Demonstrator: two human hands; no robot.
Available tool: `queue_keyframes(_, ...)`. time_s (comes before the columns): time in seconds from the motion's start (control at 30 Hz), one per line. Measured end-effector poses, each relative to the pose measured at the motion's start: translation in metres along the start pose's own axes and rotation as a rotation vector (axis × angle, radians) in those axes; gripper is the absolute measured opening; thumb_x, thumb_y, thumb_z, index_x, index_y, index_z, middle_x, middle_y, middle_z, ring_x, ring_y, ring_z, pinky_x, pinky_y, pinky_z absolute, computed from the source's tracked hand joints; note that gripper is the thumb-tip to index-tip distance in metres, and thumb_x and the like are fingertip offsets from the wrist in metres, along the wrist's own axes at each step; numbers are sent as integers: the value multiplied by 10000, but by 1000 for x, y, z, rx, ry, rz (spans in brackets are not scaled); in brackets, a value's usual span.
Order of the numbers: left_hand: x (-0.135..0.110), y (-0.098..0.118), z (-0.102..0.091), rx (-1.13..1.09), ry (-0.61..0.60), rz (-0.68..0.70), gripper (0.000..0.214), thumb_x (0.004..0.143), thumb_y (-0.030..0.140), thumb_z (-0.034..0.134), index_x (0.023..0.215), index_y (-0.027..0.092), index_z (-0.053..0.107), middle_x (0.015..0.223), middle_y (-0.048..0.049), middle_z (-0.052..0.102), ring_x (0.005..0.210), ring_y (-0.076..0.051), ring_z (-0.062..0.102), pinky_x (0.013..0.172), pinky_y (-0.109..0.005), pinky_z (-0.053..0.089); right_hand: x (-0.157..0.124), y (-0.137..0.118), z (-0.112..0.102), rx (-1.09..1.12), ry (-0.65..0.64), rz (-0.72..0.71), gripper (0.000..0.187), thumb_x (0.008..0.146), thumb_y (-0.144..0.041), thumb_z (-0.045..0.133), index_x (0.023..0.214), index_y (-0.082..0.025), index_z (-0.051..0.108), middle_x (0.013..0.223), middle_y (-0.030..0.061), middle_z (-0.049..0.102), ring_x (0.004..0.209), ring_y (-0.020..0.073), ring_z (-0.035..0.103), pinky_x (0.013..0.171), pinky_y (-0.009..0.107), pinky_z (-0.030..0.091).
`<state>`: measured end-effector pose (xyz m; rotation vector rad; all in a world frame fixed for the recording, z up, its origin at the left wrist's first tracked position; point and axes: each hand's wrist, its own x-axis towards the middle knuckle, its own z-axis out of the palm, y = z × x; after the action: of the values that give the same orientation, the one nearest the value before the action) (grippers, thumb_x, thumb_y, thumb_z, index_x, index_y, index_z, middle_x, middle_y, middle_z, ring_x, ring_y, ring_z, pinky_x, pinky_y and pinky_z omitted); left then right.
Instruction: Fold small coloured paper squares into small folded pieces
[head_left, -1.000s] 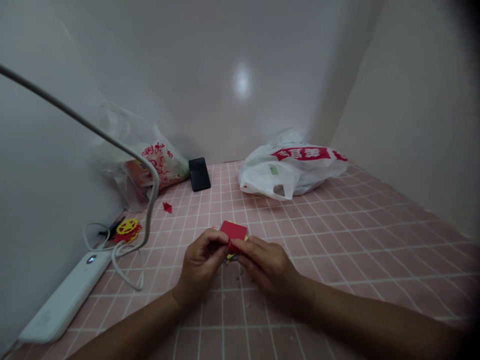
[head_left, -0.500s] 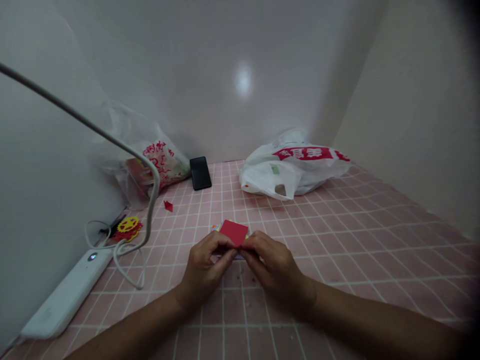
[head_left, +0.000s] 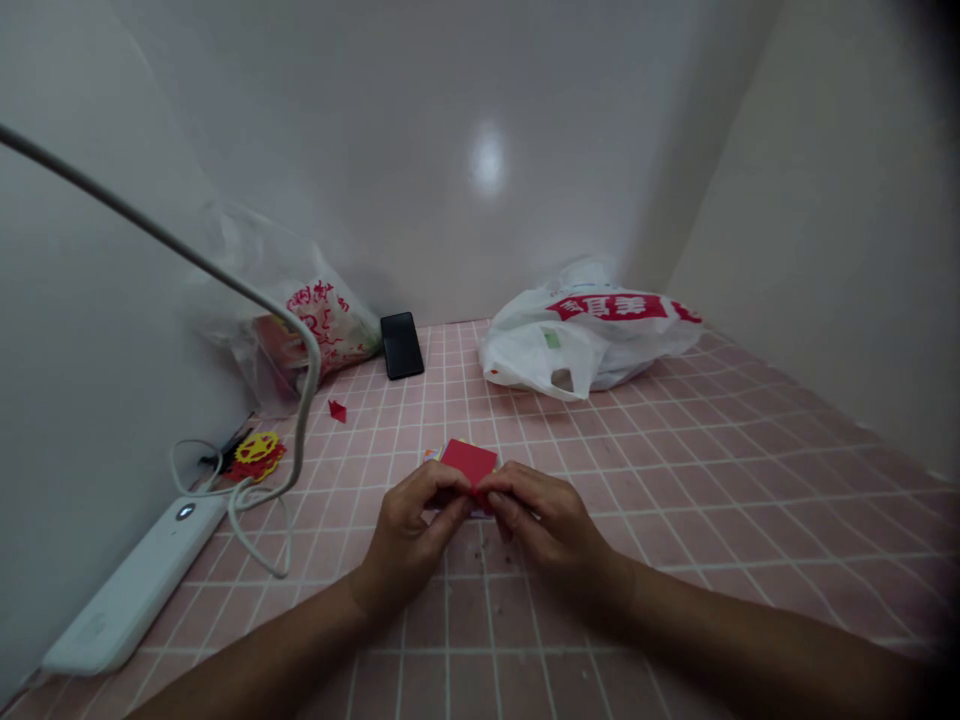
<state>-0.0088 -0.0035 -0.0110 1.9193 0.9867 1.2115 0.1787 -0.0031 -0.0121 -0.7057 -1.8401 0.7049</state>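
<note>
A small red square of paper [head_left: 470, 461] is pinched along its near edge by both hands, low over the pink grid-patterned table [head_left: 675, 470]. My left hand [head_left: 410, 540] grips its left side with thumb and forefinger. My right hand [head_left: 544, 520] grips its right side, fingers curled. Edges of other coloured paper [head_left: 430, 455] peek out beneath the red sheet; how many I cannot tell.
A white plastic bag with red print [head_left: 585, 340] lies at the back right. A clear bag with red print [head_left: 300, 320] and a black phone [head_left: 401, 345] sit at the back left. Red and yellow paper cut-outs [head_left: 255, 455], a red scrap [head_left: 337, 410], a white lamp base [head_left: 127, 590] and its cable [head_left: 300, 400] lie left.
Both hands have shifted slightly along the red paper's near edge; the right fingers curl tighter now. The paper sits a little lower and flatter.
</note>
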Motion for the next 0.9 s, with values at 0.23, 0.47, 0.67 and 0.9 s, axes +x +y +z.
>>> queue_keyframes(0.23, 3, 1, 3, -218, 3, -107, 55, 847, 167, 666, 846, 187, 614, 772, 5, 612, 704, -119, 596, 654, -214, 505, 0, -2, 0, 20, -8, 4, 138, 937, -145, 541, 987, -175, 666, 758, 21, 649, 658, 136, 609, 620, 254, 495)
queue_keyframes(0.47, 5, 1, 0, -70, -49, -63, 53, 856, 139, 626, 826, 179, 608, 773, 2, 597, 698, -120, 569, 648, -219, 463, -1, -3, 1, 54, -24, 71, 105, 915, -158, 555, 917, -164, 660, 759, 29, 667, 697, 144, 635, 609, 242, 498)
queue_keyframes(0.67, 4, -1, 0, 28, -61, -30, 69, 868, 127, 604, 834, 185, 593, 780, 1, 591, 697, -122, 566, 643, -223, 454, 0, -5, 0, 61, -41, 117, 110, 918, -171, 547, 905, -171, 657, 760, 30, 669, 695, 143, 634, 583, 235, 491)
queue_keyframes(0.9, 5, -1, -1, 94, -77, 32, 112, 874, 84, 575, 847, 193, 570, 789, 3, 580, 705, -124, 563, 652, -231, 450, -1, -5, 0, 4, -21, 75, 120, 910, -152, 541, 928, -169, 658, 759, 31, 674, 684, 145, 638, 588, 245, 494)
